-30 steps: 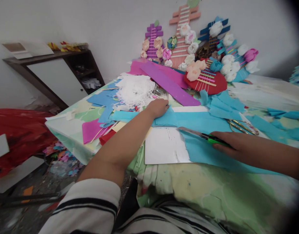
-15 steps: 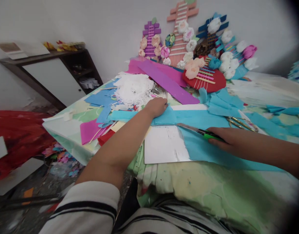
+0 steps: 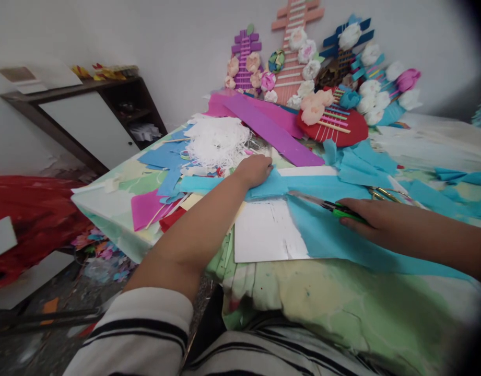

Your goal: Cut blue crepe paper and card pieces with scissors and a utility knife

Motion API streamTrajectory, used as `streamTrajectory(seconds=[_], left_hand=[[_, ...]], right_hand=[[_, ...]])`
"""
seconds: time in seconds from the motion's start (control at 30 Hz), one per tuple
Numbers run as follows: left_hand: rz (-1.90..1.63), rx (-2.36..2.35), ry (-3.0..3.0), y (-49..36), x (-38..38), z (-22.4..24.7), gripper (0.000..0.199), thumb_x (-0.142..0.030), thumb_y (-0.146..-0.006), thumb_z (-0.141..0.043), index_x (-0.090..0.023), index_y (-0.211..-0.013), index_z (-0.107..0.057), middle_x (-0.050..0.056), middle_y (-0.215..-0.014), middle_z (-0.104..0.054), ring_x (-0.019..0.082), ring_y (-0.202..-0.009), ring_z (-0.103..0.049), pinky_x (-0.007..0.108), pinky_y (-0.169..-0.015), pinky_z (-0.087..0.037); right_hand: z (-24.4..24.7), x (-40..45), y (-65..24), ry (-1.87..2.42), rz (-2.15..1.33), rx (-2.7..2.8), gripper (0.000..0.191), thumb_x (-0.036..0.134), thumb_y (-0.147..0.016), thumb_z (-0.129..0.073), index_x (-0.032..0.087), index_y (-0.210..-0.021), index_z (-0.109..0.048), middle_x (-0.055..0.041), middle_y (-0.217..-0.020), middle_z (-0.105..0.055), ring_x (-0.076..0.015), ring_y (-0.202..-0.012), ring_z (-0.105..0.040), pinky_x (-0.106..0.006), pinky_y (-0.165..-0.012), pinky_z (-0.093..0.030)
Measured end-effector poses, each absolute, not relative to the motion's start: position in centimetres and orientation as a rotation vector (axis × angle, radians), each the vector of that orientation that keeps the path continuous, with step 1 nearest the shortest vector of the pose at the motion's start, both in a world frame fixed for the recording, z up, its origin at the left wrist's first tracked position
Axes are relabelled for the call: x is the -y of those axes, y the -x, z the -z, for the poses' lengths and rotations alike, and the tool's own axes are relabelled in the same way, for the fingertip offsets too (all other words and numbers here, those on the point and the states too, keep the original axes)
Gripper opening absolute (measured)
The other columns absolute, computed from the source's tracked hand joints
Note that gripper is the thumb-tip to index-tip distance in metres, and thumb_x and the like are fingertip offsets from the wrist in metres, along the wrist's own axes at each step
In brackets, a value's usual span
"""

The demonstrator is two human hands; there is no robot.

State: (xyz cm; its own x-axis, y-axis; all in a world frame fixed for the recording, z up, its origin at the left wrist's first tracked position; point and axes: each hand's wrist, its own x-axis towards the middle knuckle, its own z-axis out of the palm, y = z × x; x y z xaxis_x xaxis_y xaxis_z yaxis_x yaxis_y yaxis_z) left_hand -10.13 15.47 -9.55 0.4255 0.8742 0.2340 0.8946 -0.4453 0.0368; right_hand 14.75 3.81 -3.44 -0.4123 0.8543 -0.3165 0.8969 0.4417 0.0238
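My right hand (image 3: 358, 215) is closed around the green and black handle of a knife (image 3: 308, 198). The blade lies at the edge of a folded strip in the blue paper (image 3: 342, 235). My left hand (image 3: 256, 169) presses on the folded strip, its fingers curled and partly hidden; whether it pinches the paper is unclear. Beneath the paper is a white board (image 3: 264, 230), bare at its left part. Gold-handled scissors (image 3: 381, 194) rest on the paper behind my right hand.
White shredded paper (image 3: 216, 141) and a purple strip (image 3: 275, 130) lie behind my left hand. Paper-flower decorations (image 3: 303, 62) lean on the wall. Blue scraps (image 3: 367, 162) are at the right. A dark cabinet (image 3: 91, 120) stands left of the table.
The knife blade has moved slightly up and to the right along the paper, with my right hand. My left hand stays on the folded strip. The whole view has shifted slightly.
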Motion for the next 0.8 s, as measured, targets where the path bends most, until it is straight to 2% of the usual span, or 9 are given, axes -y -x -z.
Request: streamTrajectory(seconds=[0.33, 0.63, 0.8], left_hand=[[0.468, 1.574, 2.515, 10.2, -14.7, 9.0, 0.025, -0.028, -0.085, -0.033, -0.016, -0.086, -0.054, 0.008, -0.09, -0.058, 0.019, -0.083, -0.053, 0.029, -0.071, -0.038], [0.635, 1.593, 2.393, 10.8, -12.8, 6.3, 0.026, -0.029, -0.088, -0.028, -0.017, -0.086, -0.05, 0.007, -0.089, -0.057, 0.018, -0.086, -0.051, 0.028, -0.074, -0.036], [0.775, 1.475, 2.329, 10.5, -11.4, 4.0, 0.026, -0.03, -0.089, -0.027, -0.018, -0.085, -0.05, 0.006, -0.088, -0.056, 0.018, -0.087, -0.05, 0.027, -0.075, -0.035]], right_hand=[[3.1, -4.0, -13.8, -1.461, 0.185, -2.42, 0.044, 0.041, -0.083, -0.023, 0.015, -0.111, -0.046, -0.0164, -0.096, -0.059, -0.0276, -0.082, -0.057, -0.038, -0.068, -0.04], [2.9, -3.7, -15.1, -1.549, 0.038, -2.422, 0.046, 0.046, -0.082, -0.025, 0.019, -0.113, -0.045, -0.0129, -0.093, -0.06, -0.0261, -0.079, -0.057, -0.038, -0.068, -0.042], [2.5, -4.5, -14.9, -1.525, -0.015, -2.538, 0.047, 0.045, -0.083, -0.023, 0.016, -0.113, -0.044, -0.016, -0.105, -0.055, -0.0264, -0.083, -0.055, -0.035, -0.063, -0.04]])
